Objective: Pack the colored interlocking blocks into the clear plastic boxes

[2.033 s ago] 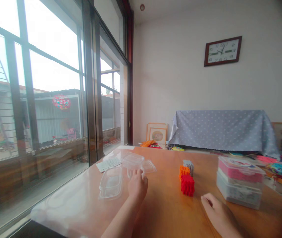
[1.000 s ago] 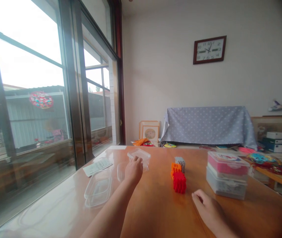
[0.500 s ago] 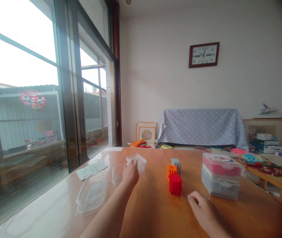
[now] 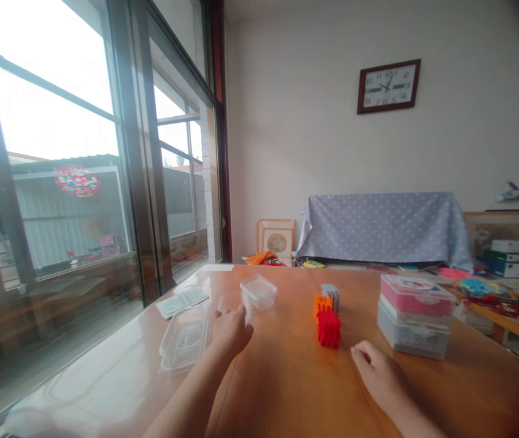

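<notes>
My left hand (image 4: 230, 330) is at a small clear plastic container (image 4: 234, 300), fingers bent down over its near side and closed at the rim; the fingertips are partly hidden. Just beyond it stand square clear plastic containers (image 4: 258, 293), apart from the hand. To the left lies a larger clear plastic box (image 4: 186, 331). My right hand (image 4: 378, 368) rests on the table, fingers loosely curled, with nothing seen in it. Ahead of it stand a red block stack (image 4: 329, 330), an orange one (image 4: 322, 306) and a grey one (image 4: 331, 297).
Two stacked clear boxes, the upper one with pink contents (image 4: 417, 298), stand right on the wooden table (image 4: 277, 377). A printed sheet (image 4: 182, 302) lies at the left near the window. Behind are a cloth-covered piece (image 4: 382, 228) and a wall clock (image 4: 389, 87).
My left hand has let go of the square container and moved back and left to the small container. My right hand stays resting. The view has turned slightly left.
</notes>
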`<state>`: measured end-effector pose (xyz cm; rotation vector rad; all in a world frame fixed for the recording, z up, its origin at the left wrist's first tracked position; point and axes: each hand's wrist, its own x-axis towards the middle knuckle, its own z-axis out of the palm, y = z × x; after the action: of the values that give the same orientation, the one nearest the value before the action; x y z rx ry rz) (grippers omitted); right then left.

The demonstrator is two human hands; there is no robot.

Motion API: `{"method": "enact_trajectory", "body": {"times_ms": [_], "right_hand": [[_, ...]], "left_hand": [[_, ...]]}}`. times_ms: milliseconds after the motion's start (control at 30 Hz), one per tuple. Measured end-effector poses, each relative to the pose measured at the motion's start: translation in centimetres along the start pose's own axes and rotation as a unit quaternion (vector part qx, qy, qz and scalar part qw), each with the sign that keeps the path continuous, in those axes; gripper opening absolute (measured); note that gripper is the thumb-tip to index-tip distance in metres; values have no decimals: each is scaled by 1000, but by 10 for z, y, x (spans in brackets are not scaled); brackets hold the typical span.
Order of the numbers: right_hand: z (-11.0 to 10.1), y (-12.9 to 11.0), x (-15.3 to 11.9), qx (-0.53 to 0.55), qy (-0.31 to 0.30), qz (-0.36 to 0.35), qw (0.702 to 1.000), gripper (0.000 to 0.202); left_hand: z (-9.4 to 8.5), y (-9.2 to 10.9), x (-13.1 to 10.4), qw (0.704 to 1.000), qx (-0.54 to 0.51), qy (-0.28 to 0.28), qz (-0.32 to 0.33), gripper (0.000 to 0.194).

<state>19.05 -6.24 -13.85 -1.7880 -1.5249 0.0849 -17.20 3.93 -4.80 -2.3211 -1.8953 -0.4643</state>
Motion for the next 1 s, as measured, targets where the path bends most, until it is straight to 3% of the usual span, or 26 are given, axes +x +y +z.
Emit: {"method": "enact_trajectory", "body": {"times_ms": [233, 433, 567, 667, 733, 833, 900, 1000], "right_hand": [[1, 1, 1, -1, 12, -6, 1000, 33], [1, 2, 2, 1, 23, -4, 1000, 32], [1, 1, 2, 1, 30, 3, 1000, 33], [0, -1, 1, 19, 33, 9, 999, 34], [0, -2, 1, 30, 40, 12, 999, 34], [-2, -2, 1, 41, 52, 13, 998, 34], [-2, -2, 0, 47, 57, 11, 997, 33], [-4, -5, -1, 56, 62, 3, 996, 33]], "left_hand": [[-5, 40, -27, 990, -115, -67, 50, 37], [8, 85, -45, 930, -336, -115, 93, 30], [7, 99, -49, 911, -388, -74, 118, 28], [-2, 97, -51, 922, -361, -37, 134, 25], [-8, 89, -50, 940, -319, 18, 124, 25], [-9, 67, -43, 965, -231, 123, 34, 28], [-1, 50, -38, 971, -207, 117, -40, 35], [16, 30, -34, 960, -266, 34, -82, 40]]}}
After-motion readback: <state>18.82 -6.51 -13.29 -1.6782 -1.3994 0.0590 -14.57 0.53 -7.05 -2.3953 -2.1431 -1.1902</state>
